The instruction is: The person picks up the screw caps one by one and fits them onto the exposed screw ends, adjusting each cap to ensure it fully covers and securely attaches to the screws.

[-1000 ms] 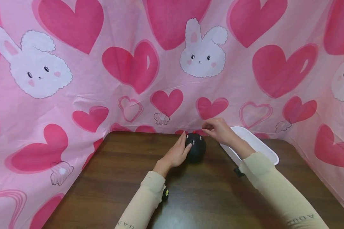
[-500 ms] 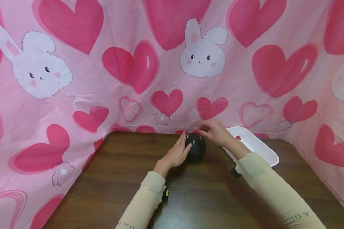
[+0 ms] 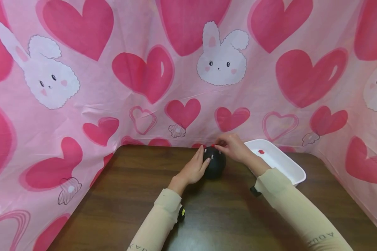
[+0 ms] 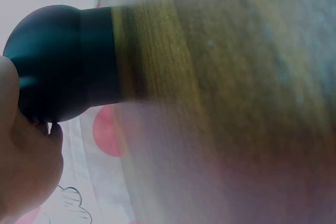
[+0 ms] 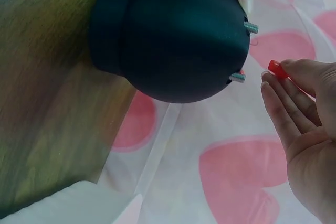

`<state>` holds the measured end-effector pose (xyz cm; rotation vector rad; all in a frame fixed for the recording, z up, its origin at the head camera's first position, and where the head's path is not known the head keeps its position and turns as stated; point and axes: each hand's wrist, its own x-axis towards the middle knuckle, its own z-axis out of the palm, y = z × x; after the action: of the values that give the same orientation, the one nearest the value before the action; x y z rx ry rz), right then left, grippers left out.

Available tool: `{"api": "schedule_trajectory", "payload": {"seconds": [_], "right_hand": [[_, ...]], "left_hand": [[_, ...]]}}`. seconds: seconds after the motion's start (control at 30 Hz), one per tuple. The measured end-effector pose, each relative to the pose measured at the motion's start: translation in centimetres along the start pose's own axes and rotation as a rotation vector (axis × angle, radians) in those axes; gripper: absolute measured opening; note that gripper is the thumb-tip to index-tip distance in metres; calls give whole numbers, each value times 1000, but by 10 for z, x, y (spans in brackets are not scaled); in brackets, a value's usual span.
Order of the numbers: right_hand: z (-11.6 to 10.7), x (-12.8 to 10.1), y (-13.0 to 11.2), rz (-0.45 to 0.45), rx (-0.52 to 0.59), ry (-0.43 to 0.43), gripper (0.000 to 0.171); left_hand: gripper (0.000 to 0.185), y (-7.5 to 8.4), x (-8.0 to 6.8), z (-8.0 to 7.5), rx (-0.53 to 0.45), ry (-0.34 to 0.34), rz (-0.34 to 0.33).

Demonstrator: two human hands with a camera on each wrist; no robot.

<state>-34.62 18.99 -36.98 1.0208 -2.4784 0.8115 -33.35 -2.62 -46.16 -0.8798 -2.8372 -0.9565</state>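
A black, round-topped stand (image 3: 215, 166) with a collar-like base sits on the table near its far edge. Short threaded metal studs (image 5: 238, 77) stick out of its top. My left hand (image 3: 192, 170) holds the stand's left side, thumb in front and fingers along the side. Above the top right of the stand, my right hand (image 3: 235, 148) pinches a small red nut (image 5: 277, 70) between thumb and fingertips. In the right wrist view a gap shows between this nut and the studs. Another bit of red shows behind the lower stud, mostly hidden.
To the right, a white tray (image 3: 289, 166) stands on the brown wooden table (image 3: 135, 195), partly behind my right forearm. Small red pieces (image 3: 261, 152) lie in it. A pink cloth (image 3: 182, 83) with hearts and rabbits hangs behind the table and along its sides.
My right hand has moved left, from beside the tray to the top of the stand, carrying the red nut. Red pieces in the tray have come into view. My left hand stays put.
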Motion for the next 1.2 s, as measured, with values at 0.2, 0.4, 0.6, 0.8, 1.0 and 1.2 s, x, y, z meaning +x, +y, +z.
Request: {"api": "schedule_trajectory", "payload": {"seconds": [0.2, 0.4, 0.6, 0.8, 1.0, 1.2], "right_hand": [[6, 1, -1, 15, 9, 1, 13], [9, 2, -2, -4, 11, -1, 12], [11, 4, -4, 7, 16, -4, 12], [13, 4, -6, 51, 22, -18, 13], [15, 7, -8, 74, 21, -32, 14], [20, 10, -7, 44, 23, -5, 12]], "left_hand": [[74, 2, 0, 0, 11, 6, 7], [74, 3, 0, -1, 9, 4, 3], [75, 1, 1, 0, 12, -2, -1], [76, 3, -1, -1, -1, -9, -10], [75, 4, -2, -1, 1, -10, -11], [75, 3, -2, 0, 7, -5, -10]]}}
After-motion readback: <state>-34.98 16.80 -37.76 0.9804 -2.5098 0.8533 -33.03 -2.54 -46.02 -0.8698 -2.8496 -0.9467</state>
